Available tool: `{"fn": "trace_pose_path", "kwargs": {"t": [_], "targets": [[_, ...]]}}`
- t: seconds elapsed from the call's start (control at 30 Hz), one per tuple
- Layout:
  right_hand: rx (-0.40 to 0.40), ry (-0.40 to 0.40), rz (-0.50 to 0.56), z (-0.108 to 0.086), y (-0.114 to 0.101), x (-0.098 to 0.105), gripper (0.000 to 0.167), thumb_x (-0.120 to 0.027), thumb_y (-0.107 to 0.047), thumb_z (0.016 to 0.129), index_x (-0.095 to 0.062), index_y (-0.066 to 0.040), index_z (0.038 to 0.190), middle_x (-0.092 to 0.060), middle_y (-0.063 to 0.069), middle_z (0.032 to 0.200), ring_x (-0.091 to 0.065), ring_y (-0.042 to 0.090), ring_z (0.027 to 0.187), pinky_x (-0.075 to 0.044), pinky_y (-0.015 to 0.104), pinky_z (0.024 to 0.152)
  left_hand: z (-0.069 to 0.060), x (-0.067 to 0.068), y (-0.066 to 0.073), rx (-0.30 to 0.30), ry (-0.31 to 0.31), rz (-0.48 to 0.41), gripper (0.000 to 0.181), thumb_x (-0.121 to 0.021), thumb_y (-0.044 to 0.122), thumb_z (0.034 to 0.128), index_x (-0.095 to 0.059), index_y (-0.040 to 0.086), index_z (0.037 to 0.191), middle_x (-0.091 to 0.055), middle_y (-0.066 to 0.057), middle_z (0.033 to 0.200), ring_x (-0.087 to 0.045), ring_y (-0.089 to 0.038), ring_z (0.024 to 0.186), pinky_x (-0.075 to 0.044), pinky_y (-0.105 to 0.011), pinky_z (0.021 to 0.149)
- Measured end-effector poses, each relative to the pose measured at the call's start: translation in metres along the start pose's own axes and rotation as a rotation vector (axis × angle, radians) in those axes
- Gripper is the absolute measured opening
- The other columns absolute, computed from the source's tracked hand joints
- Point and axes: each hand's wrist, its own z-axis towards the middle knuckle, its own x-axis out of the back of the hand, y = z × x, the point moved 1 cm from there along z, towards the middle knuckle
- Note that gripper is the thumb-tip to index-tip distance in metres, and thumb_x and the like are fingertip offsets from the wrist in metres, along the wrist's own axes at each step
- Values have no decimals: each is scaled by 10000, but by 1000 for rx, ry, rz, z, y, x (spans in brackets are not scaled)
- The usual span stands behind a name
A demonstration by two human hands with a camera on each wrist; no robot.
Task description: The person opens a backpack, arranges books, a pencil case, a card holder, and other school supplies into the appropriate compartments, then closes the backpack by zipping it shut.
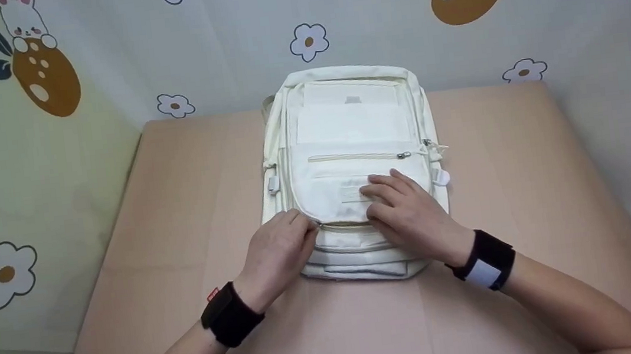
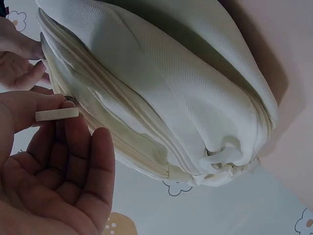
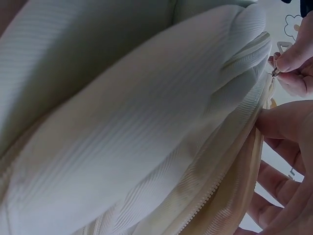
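Note:
A cream backpack (image 1: 353, 119) lies front side up on the table, its base toward me. My left hand (image 1: 278, 243) pinches a zipper pull (image 2: 56, 114) between thumb and forefinger at the front pocket's lower left corner. In the left wrist view, its other fingers curl loosely below the pull. My right hand (image 1: 412, 216) is on the front pocket's lower right part. The right wrist view shows it gripping the pocket's edge (image 3: 259, 125), thumb against the rim and fingers bent over the front. Zipper teeth (image 3: 203, 203) stand apart from that edge there.
The table (image 1: 196, 173) has a plain pinkish-tan cover. Behind it and at both sides hangs a pale cloth (image 1: 240, 37) printed with flowers and rabbits. A short zipper (image 1: 355, 158) crosses the backpack's front. Buckles, such as the white one (image 1: 441, 177), sit at its sides.

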Motion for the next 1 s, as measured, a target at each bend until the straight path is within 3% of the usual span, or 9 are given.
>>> {"fn": "trace_pose_path", "kwargs": {"t": [0.27,0.43,0.57,0.73,1.0], "targets": [[15,22,22,-5,6,9,36,-692,-91,914,-675,-101,944,-657,152,1282,-548,381,1294,-345,599,1119,-2,-2,-2,56,-23,-46,145,-761,19,874,-670,131,885,-618,34,784,-570,-156,694,-464,-292,577],[11,63,10,-19,17,23,118,-724,-109,875,-673,-86,979,-638,165,1328,-547,389,1296,-326,590,1132,-2,0,-3,86,-31,-88,148,-780,21,865,-680,123,906,-621,44,775,-564,-142,693,-469,-296,584],[-16,45,-1,-35,27,29,237,-802,-128,829,-662,-81,1014,-612,165,1370,-522,387,1322,-303,583,1144,-2,2,-4,123,-50,-124,148,-789,42,870,-682,134,914,-625,60,780,-554,-115,701,-472,-293,603],[-31,7,-18,-50,34,24,234,-809,-148,852,-666,-95,1029,-609,150,1382,-514,371,1337,-301,575,1150,-2,3,-4,158,-81,-145,125,-778,53,879,-700,138,926,-630,73,795,-544,-97,708,-475,-280,620],[-16,11,-5,-52,34,16,139,-784,-69,868,-691,-70,971,-636,144,1349,-535,375,1313,-358,541,1128,-2,3,-2,158,-79,-152,134,-764,34,870,-697,142,912,-607,80,781,-528,-95,704,-465,-274,612]]}}
